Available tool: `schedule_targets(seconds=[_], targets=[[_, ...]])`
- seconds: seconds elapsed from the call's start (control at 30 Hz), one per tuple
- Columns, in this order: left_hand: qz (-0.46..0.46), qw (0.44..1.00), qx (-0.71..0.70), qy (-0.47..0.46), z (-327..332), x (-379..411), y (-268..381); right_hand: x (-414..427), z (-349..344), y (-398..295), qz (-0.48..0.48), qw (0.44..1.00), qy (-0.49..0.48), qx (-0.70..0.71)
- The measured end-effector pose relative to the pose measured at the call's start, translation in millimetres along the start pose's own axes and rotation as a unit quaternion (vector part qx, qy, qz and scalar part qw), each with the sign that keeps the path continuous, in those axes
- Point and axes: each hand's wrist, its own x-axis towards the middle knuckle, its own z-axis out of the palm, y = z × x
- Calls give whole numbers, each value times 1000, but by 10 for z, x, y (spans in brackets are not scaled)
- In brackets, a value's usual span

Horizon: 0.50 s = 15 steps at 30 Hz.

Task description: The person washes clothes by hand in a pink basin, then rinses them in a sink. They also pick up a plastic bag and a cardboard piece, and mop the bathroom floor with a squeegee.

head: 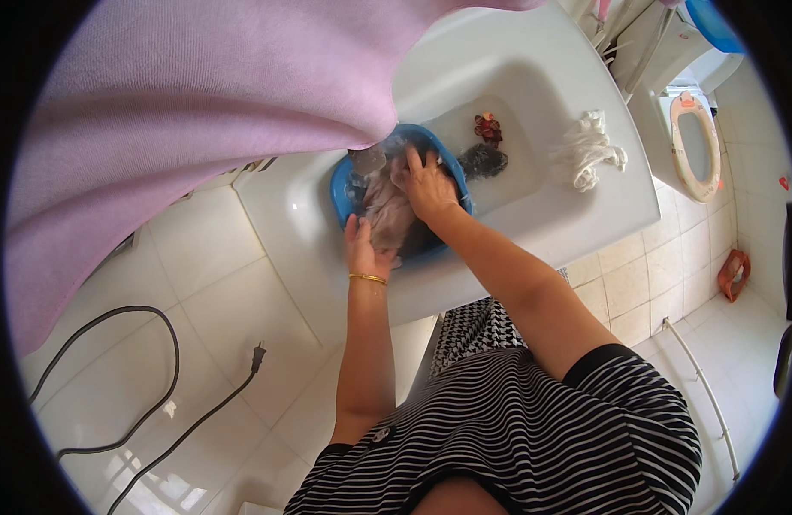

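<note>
A blue plastic basin [337, 187] stands inside a white bathtub, holding water and wet laundry. A pale pinkish cloth [389, 215] lies bunched across it, with darker fabric [428, 239] underneath. My right hand [429, 190] reaches over the basin's right side onto the cloth, its fingers spread and the fingertips partly hidden in the folds. At the near left rim, my left hand [366, 251] touches the cloth's lower end with fingers pointing up; its grip is unclear. A gold bangle [368, 278] circles the left wrist. Above the basin a grey spout-like fitting [368, 159] partly shows beneath hanging pink fabric.
Pink fabric [196, 109] hangs over the upper left. Dark wet material [483, 161] and a red hair scrunchie-like item [488, 129] lie in the tub [602, 209]; white cloth [589, 153] rests on its right slope. A black power cord with plug [259, 356] crosses the tiled floor.
</note>
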Motion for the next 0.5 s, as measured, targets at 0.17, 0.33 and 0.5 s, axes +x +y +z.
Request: schedule_targets(seconds=[0.17, 0.33, 0.5], targets=[[-193, 962, -137, -139, 256, -34, 163, -161, 95, -272, 156, 970, -185, 26], [-65, 941, -174, -284, -577, 922, -253, -721, -250, -961, -169, 977, -68, 107], [47, 996, 2, -71, 67, 58, 129, -127, -308, -386, -131, 986, -97, 45]])
